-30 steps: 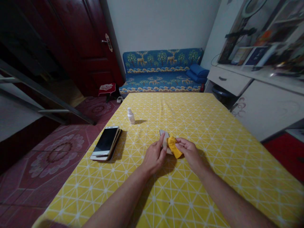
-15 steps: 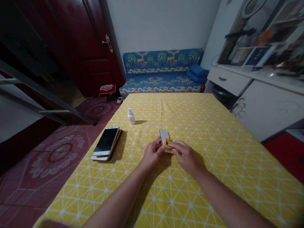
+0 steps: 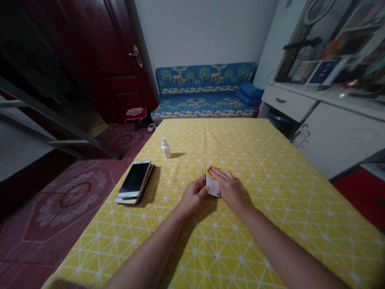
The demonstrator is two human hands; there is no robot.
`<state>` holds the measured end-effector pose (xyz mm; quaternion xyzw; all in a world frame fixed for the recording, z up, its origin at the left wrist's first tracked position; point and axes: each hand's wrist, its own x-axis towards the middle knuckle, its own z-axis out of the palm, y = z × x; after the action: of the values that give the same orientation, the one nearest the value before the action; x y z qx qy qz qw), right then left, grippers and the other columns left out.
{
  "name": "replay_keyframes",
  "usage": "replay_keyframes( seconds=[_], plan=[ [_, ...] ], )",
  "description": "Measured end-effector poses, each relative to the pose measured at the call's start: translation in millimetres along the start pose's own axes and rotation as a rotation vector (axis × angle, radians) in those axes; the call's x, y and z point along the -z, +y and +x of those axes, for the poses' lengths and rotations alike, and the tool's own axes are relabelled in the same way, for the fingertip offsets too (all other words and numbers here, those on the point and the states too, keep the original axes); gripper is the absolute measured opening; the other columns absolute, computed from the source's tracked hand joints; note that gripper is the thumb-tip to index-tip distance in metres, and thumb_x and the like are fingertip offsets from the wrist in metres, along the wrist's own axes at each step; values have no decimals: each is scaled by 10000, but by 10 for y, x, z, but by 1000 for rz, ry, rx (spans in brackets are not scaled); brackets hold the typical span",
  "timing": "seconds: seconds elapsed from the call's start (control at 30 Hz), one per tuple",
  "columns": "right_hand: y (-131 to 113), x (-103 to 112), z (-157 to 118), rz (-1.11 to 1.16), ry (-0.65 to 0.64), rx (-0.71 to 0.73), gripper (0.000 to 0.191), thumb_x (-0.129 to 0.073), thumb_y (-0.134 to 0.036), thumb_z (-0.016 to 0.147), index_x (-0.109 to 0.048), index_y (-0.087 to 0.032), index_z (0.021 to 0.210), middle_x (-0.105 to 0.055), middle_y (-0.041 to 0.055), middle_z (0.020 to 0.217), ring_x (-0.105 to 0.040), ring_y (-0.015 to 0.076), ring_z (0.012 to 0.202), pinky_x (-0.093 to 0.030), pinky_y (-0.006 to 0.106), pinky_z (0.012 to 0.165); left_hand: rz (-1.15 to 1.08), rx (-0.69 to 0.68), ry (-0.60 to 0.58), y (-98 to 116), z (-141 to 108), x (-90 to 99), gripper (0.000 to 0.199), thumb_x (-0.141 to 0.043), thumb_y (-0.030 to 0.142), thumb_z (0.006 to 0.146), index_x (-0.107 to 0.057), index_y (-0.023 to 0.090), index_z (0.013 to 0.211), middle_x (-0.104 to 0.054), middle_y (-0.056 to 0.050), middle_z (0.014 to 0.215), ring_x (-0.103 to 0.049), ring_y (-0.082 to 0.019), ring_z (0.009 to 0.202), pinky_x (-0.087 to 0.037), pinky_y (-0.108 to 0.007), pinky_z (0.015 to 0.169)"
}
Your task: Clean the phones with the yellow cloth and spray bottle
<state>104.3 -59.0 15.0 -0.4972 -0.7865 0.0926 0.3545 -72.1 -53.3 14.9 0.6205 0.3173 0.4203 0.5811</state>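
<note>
A pale phone (image 3: 213,189) is held just over the yellow tablecloth, its back facing up. My left hand (image 3: 194,195) grips it by the left edge, thumb on top. With the fingers of my right hand (image 3: 231,190) I press a small yellow cloth (image 3: 210,170) against the phone's far end. The palm of that hand covers part of the phone's right side. Off to the left lies a stack of phones (image 3: 134,180), the top one white-framed with a dark screen. Beyond them a small white spray bottle (image 3: 166,148) stands upright.
The patterned tablecloth (image 3: 270,192) covers the table. Past its far edge is a blue sofa (image 3: 198,94) with deer figures. A white cabinet (image 3: 339,132) stands at the right, a small red-topped stool (image 3: 136,113) and a dark red door (image 3: 99,52) at the left.
My right hand has slid the yellow cloth from the phone's middle to its far end, its fingers now flatter. The phone has tipped flatter, showing more of its back.
</note>
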Motion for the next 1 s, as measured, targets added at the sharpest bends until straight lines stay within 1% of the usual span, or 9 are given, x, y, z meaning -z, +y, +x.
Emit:
replay_keyframes(
  seconds=[0.13,0.27,0.37,0.47,0.57,0.67,0.8,0.9,1.0],
  plan=[
    [109,-30,25,-20,44,-9,567,-381,-44,903,-544,-220,1416,-563,64,1440,-527,245,1231,-486,480,1048,-83,31,-27,43,-8,-21,557,-661,362,851,-573,131,1351,-620,-150,1348,-572,-329,1223,-393,-433,1084],
    [93,5,21,2,71,18,563,-423,-65,903,-545,-269,1414,-571,39,1433,-526,248,1224,-496,485,1037,-105,14,-42,71,-11,-36,456,-677,357,840,-635,133,1235,-660,-139,1259,-604,-295,1129,-418,-390,1020],
    [35,41,8,39,61,70,542,-438,-64,905,-568,-263,1392,-606,38,1395,-521,239,1235,-494,473,1046,-89,9,-31,63,-11,-34,342,-687,371,833,-668,131,1076,-698,-110,1080,-623,-247,979,-447,-337,907],
    [-33,70,-11,81,32,107,537,-444,-39,894,-599,-262,1357,-622,36,1376,-531,220,1241,-494,453,1054,-59,42,5,52,-17,-29,289,-714,404,805,-659,132,887,-675,-70,849,-595,-199,797,-439,-297,767],
    [-83,94,-29,111,-3,118,549,-449,-14,881,-615,-278,1334,-620,31,1378,-549,203,1245,-491,446,1062,-89,60,24,60,-25,-34,270,-742,389,773,-642,142,810,-652,-51,768,-573,-177,732,-426,-284,726],
    [-115,114,-37,127,-3,136,546,-449,-1,880,-627,-273,1319,-636,45,1356,-562,200,1248,-494,451,1062,-178,88,23,88,-23,-42,255,-749,322,749,-667,142,910,-689,-69,838,-606,-192,781,-440,-294,766],
    [-166,128,-42,148,12,171,513,-449,-6,901,-655,-280,1282,-669,56,1307,-591,192,1226,-527,430,1026,-298,106,43,128,-4,-30,414,-714,169,669,-683,159,1082,-722,-89,1035,-637,-236,962,-449,-314,871],
    [-205,123,-50,155,9,211,494,-452,-20,919,-657,-296,1273,-676,46,1298,-598,186,1223,-539,424,1012,-400,109,81,136,3,-8,498,-655,122,635,-687,186,1128,-711,-78,1153,-622,-246,1083,-438,-326,951],
    [-215,111,-60,142,-3,232,516,-443,-14,922,-632,-313,1298,-662,26,1321,-586,185,1245,-535,441,1020,-479,142,164,111,0,11,493,-641,118,636,-697,205,1118,-717,-70,1174,-630,-247,1099,-436,-353,984]
  ],
)
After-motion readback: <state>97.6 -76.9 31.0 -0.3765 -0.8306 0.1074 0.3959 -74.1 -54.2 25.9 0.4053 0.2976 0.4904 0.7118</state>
